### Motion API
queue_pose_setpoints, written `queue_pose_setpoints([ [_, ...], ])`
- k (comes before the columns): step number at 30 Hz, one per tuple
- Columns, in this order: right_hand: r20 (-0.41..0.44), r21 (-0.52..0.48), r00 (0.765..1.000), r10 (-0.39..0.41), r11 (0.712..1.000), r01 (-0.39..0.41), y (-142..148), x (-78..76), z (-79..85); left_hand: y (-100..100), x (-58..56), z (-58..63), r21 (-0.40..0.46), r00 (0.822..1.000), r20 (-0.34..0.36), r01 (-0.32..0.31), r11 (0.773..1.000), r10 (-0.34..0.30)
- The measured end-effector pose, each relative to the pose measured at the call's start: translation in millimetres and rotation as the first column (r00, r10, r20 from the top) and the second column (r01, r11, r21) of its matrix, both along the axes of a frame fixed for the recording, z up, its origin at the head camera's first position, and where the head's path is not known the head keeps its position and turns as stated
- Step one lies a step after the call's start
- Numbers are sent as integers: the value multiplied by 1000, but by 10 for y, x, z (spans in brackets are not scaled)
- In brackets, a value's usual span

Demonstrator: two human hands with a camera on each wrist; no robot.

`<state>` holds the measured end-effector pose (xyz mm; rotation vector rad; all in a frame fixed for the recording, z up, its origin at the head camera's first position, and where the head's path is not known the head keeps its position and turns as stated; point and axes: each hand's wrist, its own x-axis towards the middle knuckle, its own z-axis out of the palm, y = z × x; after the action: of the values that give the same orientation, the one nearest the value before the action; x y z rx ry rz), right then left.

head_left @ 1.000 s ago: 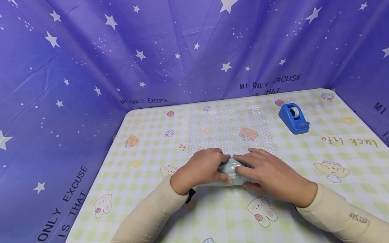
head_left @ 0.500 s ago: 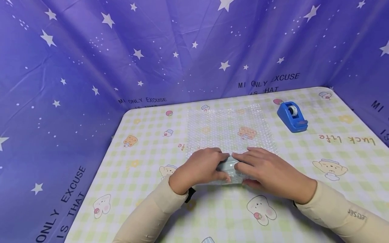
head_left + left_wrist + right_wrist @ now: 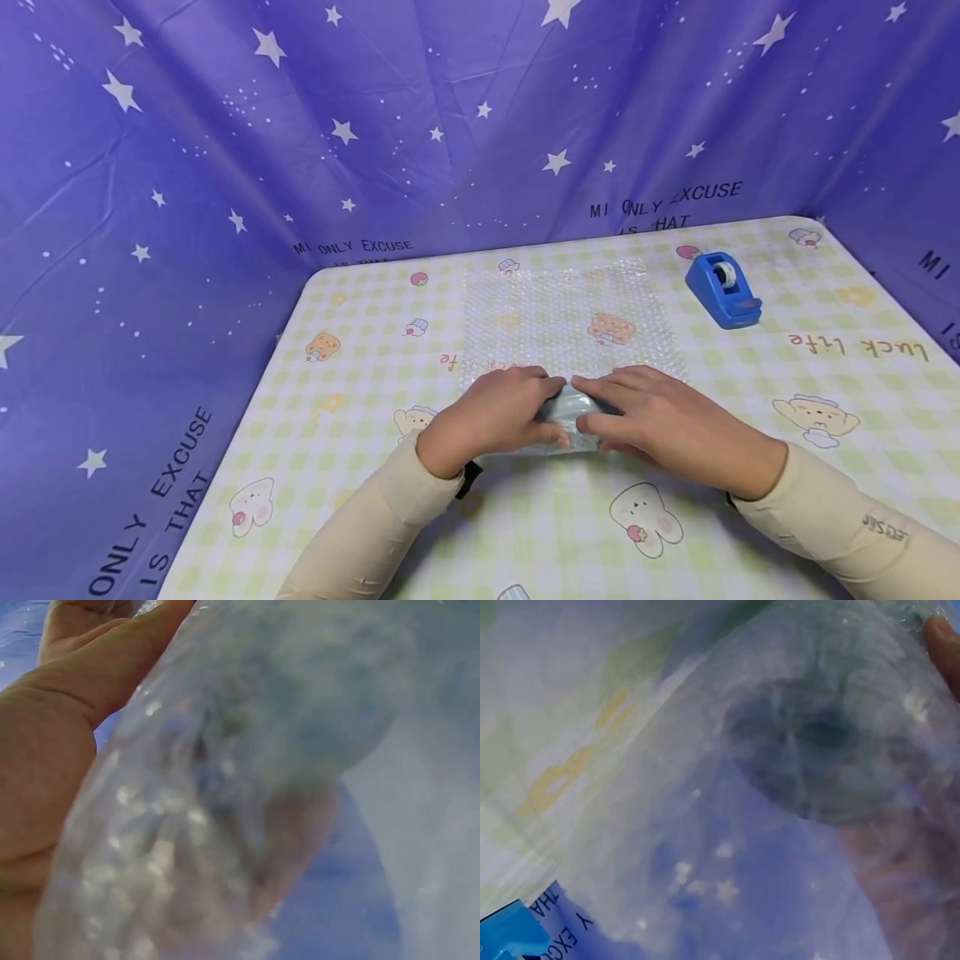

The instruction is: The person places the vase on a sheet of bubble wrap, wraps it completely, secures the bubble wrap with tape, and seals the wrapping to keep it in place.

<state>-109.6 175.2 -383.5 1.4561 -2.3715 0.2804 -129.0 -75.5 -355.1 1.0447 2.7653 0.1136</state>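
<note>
The left hand (image 3: 498,417) is wrapped round the left end of a pale greenish bundle (image 3: 570,408), its thumb set along the near side, and the right end is grasped by the right hand (image 3: 671,425), so that neither hand is free. The bundle is held near the middle of the table (image 3: 300,492), at the near end of a sheet of bubble wrap (image 3: 555,317), which is spread flat beyond it. In both wrist views a rounded end is seen blurred through the clear wrap; what is enclosed cannot be told. The step in hand is judged to be the rolling of the bundle into the sheet, with a long stretch of wrap not yet taken up. For the next move, even pressure from both hands and a straight roll towards the far edge seem to be called for, so that the turns are kept tight. A blue tape dispenser (image 3: 720,300) is placed farther off to the right, untouched
</note>
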Motion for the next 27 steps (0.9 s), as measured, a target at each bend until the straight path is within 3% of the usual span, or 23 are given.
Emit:
queue_pose_setpoints([
  [14,-17,-32,999,27,999,-28,-19,-10,1,32,40,-16,-24,999,-46,21,999,-22],
  [27,68,-109,994,-82,990,89,-49,27,12,55,79,-11,-19,998,-61,9,1000,-10],
])
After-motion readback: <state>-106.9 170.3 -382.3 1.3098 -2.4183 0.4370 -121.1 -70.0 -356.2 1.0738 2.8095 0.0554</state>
